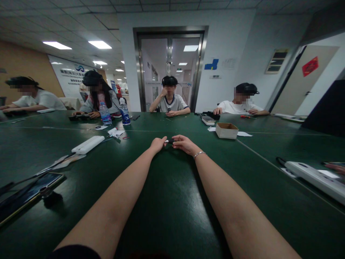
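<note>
Over the green table (167, 187) both my arms reach forward, and the hands meet at a small black-and-silver rod-like piece (169, 141). Its exact kind is too small to tell. My left hand (157, 145) is closed, with thumb and fingers pinching the shiny silver end. At the black end, my right hand (185, 144) grips with thumb and fingertips, its other fingers curled loosely. A thin silver bracelet (199, 154) circles my right wrist. The piece lies roughly level, just above the tabletop.
To the left are a white power strip (88, 144), a phone (29, 196) and two bottles (124, 112). An open cardboard box (226, 131) stands ahead right, and another power strip (315, 177) lies far right. Several people sit around the table.
</note>
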Available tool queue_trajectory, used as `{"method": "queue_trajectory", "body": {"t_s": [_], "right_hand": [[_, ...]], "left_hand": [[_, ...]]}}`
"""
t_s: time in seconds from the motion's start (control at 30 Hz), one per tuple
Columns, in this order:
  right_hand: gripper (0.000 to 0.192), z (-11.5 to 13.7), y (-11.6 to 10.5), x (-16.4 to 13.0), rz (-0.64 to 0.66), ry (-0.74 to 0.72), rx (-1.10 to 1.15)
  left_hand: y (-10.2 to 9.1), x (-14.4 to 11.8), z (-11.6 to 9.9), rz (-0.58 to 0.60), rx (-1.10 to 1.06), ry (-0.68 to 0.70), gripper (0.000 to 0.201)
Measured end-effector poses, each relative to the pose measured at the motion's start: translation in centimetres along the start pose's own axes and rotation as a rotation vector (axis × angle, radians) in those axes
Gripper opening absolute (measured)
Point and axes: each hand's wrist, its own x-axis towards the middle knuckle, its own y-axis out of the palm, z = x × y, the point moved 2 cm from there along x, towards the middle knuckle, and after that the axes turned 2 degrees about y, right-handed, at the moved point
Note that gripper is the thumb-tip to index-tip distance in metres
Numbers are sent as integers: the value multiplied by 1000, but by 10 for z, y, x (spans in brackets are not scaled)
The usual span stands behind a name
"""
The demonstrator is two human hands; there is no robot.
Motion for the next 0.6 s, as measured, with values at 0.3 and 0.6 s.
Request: {"method": "queue_trajectory", "body": {"t_s": [0.3, 0.6], "right_hand": [[24, 4, 4, -4, -43, 30, 22], [2, 4, 3, -3, -103, 57, 75]], "left_hand": [[1, 2, 1, 2, -24, 20, 48], [1, -9, -12, 82, -135, 87, 35]]}}
